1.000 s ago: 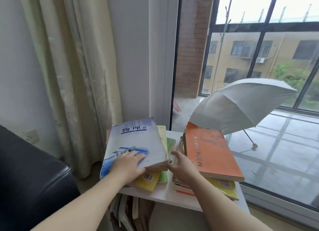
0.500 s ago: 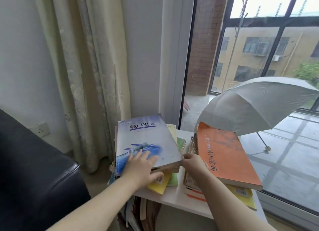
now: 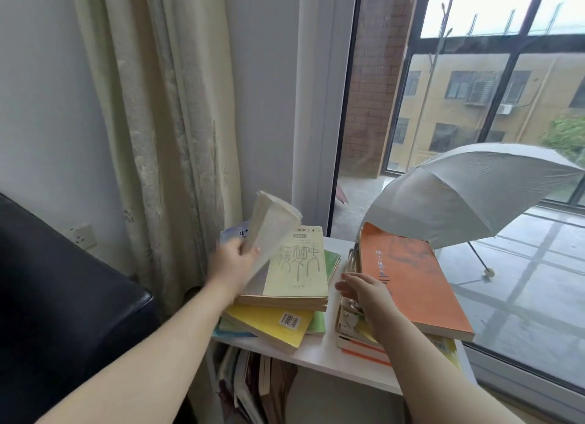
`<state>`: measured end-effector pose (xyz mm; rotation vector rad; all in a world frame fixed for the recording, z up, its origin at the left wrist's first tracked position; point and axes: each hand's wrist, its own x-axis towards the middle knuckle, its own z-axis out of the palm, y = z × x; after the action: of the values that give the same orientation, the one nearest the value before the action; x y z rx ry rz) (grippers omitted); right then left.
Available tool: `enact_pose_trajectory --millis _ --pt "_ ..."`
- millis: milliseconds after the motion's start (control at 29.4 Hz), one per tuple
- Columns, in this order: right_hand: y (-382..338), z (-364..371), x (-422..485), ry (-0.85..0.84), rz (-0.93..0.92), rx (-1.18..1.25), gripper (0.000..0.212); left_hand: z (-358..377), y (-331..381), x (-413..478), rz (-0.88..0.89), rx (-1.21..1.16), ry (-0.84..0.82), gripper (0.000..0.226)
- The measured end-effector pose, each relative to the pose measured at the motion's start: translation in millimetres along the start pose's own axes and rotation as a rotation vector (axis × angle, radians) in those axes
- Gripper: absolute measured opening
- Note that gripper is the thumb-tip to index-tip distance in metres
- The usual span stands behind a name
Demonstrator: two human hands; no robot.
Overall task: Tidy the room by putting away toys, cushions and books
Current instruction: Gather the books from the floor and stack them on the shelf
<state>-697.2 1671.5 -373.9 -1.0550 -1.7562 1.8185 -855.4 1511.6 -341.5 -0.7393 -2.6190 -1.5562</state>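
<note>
Left hand (image 3: 232, 263) fingers (image 3: 252, 251) grip the tilted pale-blue paperback book (image 3: 272, 225) at ten o'clock; right hand (image 3: 364, 292), fingers straight, braces the orange-topped book stack (image 3: 408, 281): lift clear, don't drag

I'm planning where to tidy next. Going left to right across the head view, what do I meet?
Black sofa → curtain → left hand gripping a tilted-up book → cream book → right hand → orange book → grey umbrella.
</note>
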Motion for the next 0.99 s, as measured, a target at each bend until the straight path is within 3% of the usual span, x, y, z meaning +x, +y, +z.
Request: enact_pose_trajectory --millis 102,170,272,408,476,543,611,679,747,849,917,985 --pt "1 -7 -1 -0.021 0.023 0.020 0.013 -23 25 6 0.158 -0.180 0.153 0.024" --pt "1 -7 1 -0.023 0.031 0.001 0.017 -33 37 1 0.292 -0.204 0.116 0.024" --pt "-3 -5 1 -0.022 0.042 0.018 0.032 -30 32 -15 0.367 -0.090 -0.092 0.023" --pt "-3 -3 7 0.004 0.121 0.084 0.061 1 1 -38 0.410 0.627 -0.610 0.026" --pt "-3 -1 4 -0.030 0.128 -0.023 0.065 4 2 -41 0.272 0.501 -0.616 0.031" --pt "-4 -1 0 -0.056 0.112 -0.114 0.052 6 6 -30 0.101 0.346 -0.408 0.029" --pt "-4 -5 1 -0.074 0.089 -0.154 0.030 12 1 -15 0.001 0.437 -0.277 0.031" --pt "-2 -5 0 -0.110 0.102 -0.133 0.019 15 -9 -13 -0.147 0.461 -0.369 0.042" --pt "1 -1 2 -0.113 0.114 -0.127 0.026 19 -21 -10 -0.246 0.406 -0.397 0.045" --pt "0 1 6 -0.127 0.104 -0.072 0.032 16 -22 -1 -0.354 0.167 -0.256 0.022" --pt "0 -3 7 -0.161 0.086 -0.026 0.032 11 -18 8 -0.483 -0.056 -0.214 0.020" --pt "3 -8 8 -0.183 0.081 0.016 0.033 3 -12 2 -0.628 -0.235 -0.327 0.026"
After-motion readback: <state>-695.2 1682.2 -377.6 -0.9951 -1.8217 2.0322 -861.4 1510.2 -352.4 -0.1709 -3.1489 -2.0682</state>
